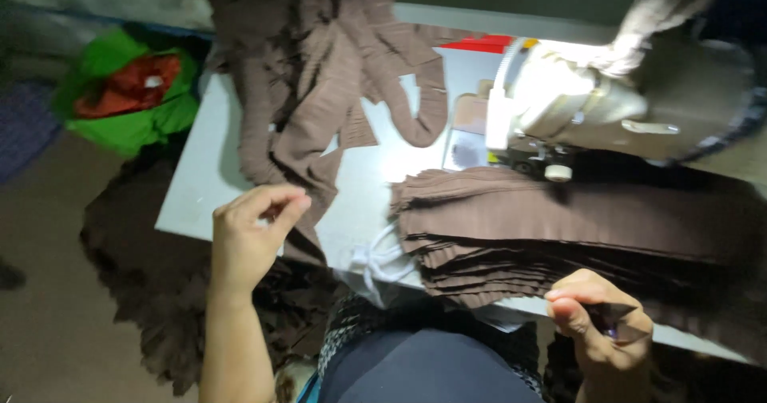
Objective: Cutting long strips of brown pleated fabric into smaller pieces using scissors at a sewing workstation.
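My left hand (252, 231) pinches an edge of a long brown pleated fabric piece (319, 75) that drapes over the left part of the white sewing table (204, 167). My right hand (595, 323) is near the table's front edge, fingers closed on a small dark object (619, 323), possibly thread snips. Between my hands lies a flat stack of brown pleated fabric strips (543, 227), reaching under the sewing machine head (591, 103).
A green bag with red cloth (128, 91) sits on the floor at the left. More brown fabric (136, 251) is heaped below the table's left edge. A white cloth knot (375, 263) lies at the table front. My dark lap (423, 367) is below.
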